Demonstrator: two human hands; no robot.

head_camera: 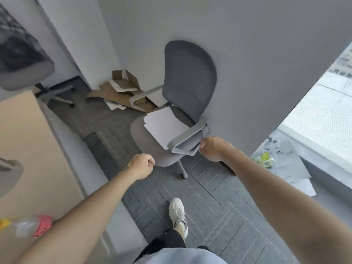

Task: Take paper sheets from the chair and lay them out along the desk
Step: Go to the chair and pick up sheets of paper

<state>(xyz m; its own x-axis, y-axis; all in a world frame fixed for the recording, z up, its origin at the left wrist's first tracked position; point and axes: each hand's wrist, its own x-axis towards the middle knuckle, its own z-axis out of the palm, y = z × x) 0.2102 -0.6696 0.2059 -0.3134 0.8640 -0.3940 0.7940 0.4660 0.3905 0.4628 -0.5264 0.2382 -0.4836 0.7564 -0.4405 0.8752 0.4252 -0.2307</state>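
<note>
A stack of white paper sheets [163, 126] lies on the seat of a grey office chair [188, 77] that stands against the grey wall. The chair's near armrest [187, 139] crosses over the stack's front corner. My right hand [213, 148] hovers just right of that armrest, fingers curled, holding nothing. Lower and to the left, my left hand [142, 165] is in front of the seat's edge, also curled and empty. The tan desk [28, 149] runs along the left side.
Flattened cardboard [122, 92] is piled on the floor in the corner behind the chair. Another chair [24, 69] stands at far left. Plastic bags and papers [282, 162] lie on the floor at right, below a window ledge. A clear packet with pink [32, 225] rests on the desk.
</note>
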